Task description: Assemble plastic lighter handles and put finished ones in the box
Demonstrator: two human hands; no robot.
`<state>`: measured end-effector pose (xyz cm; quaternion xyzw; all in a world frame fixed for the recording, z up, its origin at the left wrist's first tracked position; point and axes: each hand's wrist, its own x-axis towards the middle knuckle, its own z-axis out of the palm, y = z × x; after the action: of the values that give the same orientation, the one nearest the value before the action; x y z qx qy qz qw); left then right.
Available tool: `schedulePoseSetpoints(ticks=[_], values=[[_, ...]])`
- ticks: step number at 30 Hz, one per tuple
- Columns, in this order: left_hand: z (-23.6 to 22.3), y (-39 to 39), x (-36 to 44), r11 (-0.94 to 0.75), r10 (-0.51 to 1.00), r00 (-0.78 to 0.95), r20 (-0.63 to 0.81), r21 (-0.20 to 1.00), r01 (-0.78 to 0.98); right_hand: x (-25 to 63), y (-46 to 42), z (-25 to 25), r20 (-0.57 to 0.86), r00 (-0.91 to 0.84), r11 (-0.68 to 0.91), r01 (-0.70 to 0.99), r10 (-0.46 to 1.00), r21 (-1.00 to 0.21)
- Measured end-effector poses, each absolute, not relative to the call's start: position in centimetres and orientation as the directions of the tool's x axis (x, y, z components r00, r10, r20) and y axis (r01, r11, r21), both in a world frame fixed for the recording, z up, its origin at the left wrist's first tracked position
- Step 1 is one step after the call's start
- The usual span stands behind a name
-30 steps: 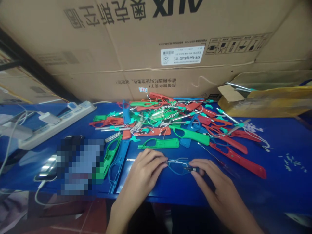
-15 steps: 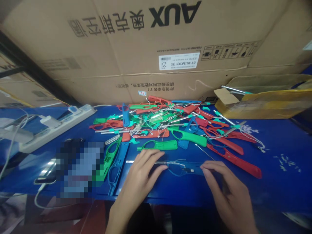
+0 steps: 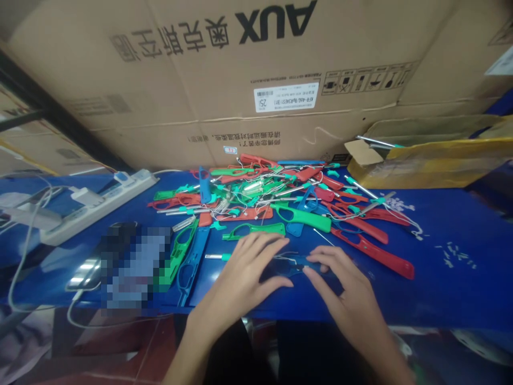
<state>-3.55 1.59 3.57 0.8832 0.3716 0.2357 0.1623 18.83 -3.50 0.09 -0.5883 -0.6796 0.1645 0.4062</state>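
A blue lighter shell half (image 3: pixel 292 271) lies flat on the blue table, partly hidden by both hands. Thin white wires (image 3: pixel 285 257) and a small black igniter piece (image 3: pixel 299 267) rest on it. My left hand (image 3: pixel 256 267) arches over the shell's left part, thumb and fingers spread apart. A metal lighter tube (image 3: pixel 214 256) with a green fitting sticks out left from under it. At the igniter piece's right end, my right hand (image 3: pixel 340 283) has its thumb and index finger closed in. Its other fingers curl over the shell.
Red, green and blue lighter shells, metal tubes and wires form a heap (image 3: pixel 256 187) behind the hands. An open carton (image 3: pixel 433 163) stands back right, near small white bits (image 3: pixel 452 255). Left are a power strip (image 3: pixel 100 206) and a phone (image 3: pixel 90 267); a large cardboard box (image 3: pixel 192 96) stands behind.
My left fingers have opened from the tube and spread over the shell. My right hand first left the igniter piece for the shell's right part, then came back left to the piece.
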Motion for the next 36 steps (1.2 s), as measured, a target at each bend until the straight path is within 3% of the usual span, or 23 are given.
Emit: schedulePoseSetpoints(ticks=[4,8,17,21,23,25,30,36], values=[[5.2,4.7,-5.4,-0.619,0.785,0.489,0.380,0.485,0.618,18.8,-3.6,-0.1,0.330,0.014,0.237,0.668,0.944,-0.705],[6.8,8.9,-5.9,-0.386,0.919,0.284,0.274,0.476,0.791,18.6,-3.7,-0.6,0.351,0.002,0.252,0.691,0.936,-0.678],[10.6,13.2,-0.8,-0.369,0.924,0.304,0.232,0.333,0.868,18.7,-3.8,-1.2,0.368,0.011,0.262,0.681,0.930,-0.684],[10.8,14.3,-2.6,-0.138,0.948,0.035,0.315,0.311,0.940,18.8,-4.0,-1.2,0.384,-0.017,0.296,0.667,0.923,-0.683],[9.9,14.5,-3.9,0.005,0.963,-0.071,0.259,0.246,0.969,18.9,-4.1,-1.2,0.401,-0.021,0.317,0.652,0.916,-0.689],[8.8,14.6,-5.0,0.017,0.980,-0.059,0.189,0.213,0.977,19.0,-4.1,-1.1,0.412,-0.014,0.321,0.650,0.911,-0.689],[7.2,14.8,-7.0,-0.181,0.983,0.182,0.015,0.208,0.961,19.0,-4.0,-0.8,0.428,-0.002,0.317,0.673,0.904,-0.668],[7.3,14.6,-6.6,-0.303,0.949,0.315,-0.021,0.221,0.927,19.1,-3.8,-0.9,0.464,-0.011,0.334,0.710,0.886,-0.620]])
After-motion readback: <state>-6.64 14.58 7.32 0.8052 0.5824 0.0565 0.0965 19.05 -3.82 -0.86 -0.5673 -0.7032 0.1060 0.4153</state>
